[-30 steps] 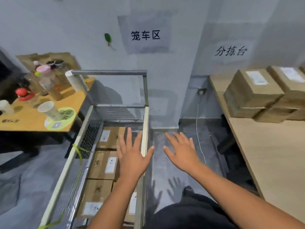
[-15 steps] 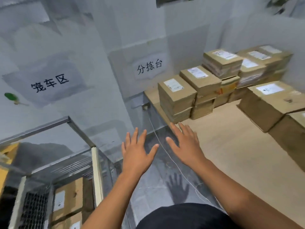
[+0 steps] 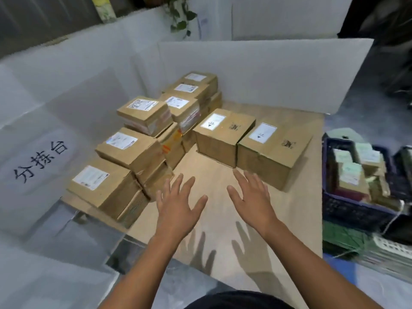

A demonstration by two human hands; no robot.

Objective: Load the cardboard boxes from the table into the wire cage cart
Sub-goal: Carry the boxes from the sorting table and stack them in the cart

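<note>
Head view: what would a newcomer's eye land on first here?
Two open hands, the left hand and right hand, hover spread over the wooden table. Stacked cardboard boxes line its left side, and two larger boxes sit side by side just beyond the right hand.

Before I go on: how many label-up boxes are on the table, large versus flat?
Large boxes: 2
Flat boxes topping the stacks: 6
Total: 8 label-up boxes; those underneath cannot be counted.
</note>
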